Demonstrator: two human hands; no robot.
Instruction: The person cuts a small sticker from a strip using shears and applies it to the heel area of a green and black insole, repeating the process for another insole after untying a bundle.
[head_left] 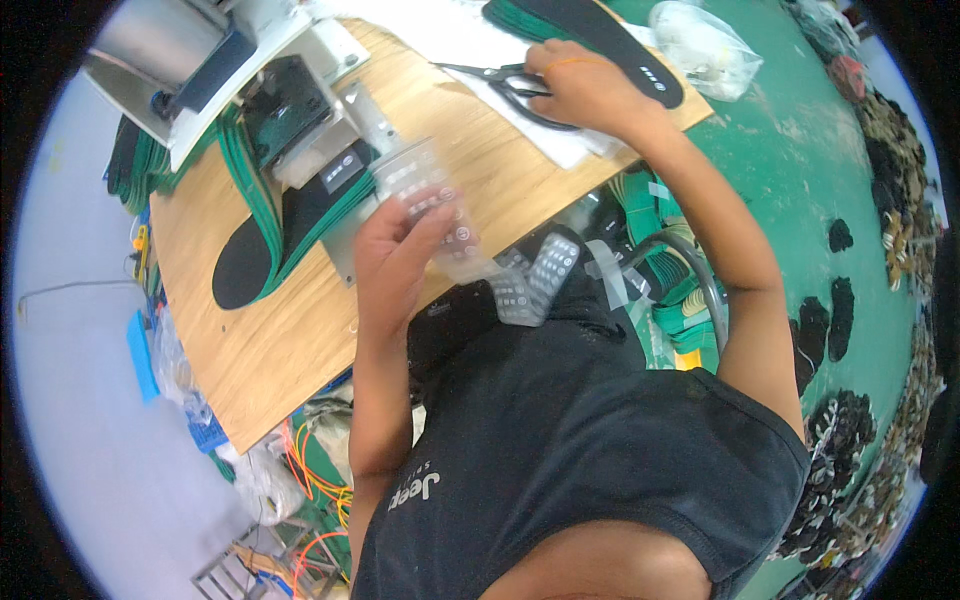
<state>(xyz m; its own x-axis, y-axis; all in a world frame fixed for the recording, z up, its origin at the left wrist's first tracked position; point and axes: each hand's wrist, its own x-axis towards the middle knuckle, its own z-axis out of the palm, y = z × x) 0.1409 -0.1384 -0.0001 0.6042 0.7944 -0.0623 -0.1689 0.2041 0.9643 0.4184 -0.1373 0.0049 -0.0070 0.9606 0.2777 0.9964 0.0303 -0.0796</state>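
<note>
Two bare hands are working at a wooden table (290, 340): the left hand (395, 265) is pinching a clear label sheet (440, 215) near its edge, best kept flat, while the right hand (590, 90) is resting curled on scissors (505, 85).

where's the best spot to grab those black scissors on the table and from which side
Grip the scissors by the looped handles, probably coming from the right hand's side: the loops lie right beside that hand, flat on the white sheet, while the closed blades point away toward the left. The left hand is occupied with a clear strip of small labels.
</note>
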